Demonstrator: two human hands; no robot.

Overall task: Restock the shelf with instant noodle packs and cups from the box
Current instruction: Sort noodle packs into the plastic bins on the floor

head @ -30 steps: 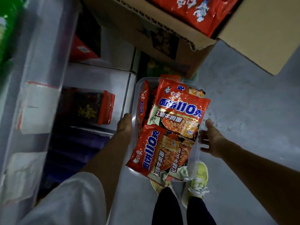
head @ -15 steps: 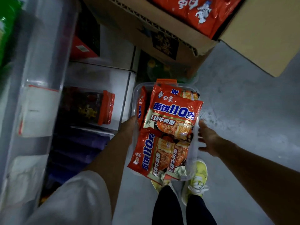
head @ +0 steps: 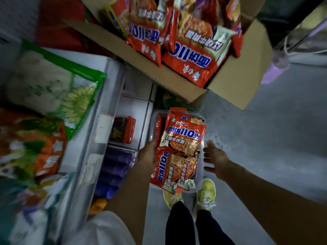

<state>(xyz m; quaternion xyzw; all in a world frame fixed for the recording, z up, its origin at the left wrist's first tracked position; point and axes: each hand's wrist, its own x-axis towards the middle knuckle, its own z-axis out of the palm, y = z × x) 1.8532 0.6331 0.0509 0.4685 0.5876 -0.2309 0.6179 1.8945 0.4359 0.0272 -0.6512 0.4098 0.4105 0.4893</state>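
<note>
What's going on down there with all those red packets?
A person is restocking instant noodles. A clear plastic bin sits on the floor by their feet, filled with red noodle packs. The left hand rests against the bin's left side and the right hand reaches, fingers spread, toward its right side without clearly touching it. Above, an open cardboard box holds more of the same packs. Shelves with other goods stand to the left.
</note>
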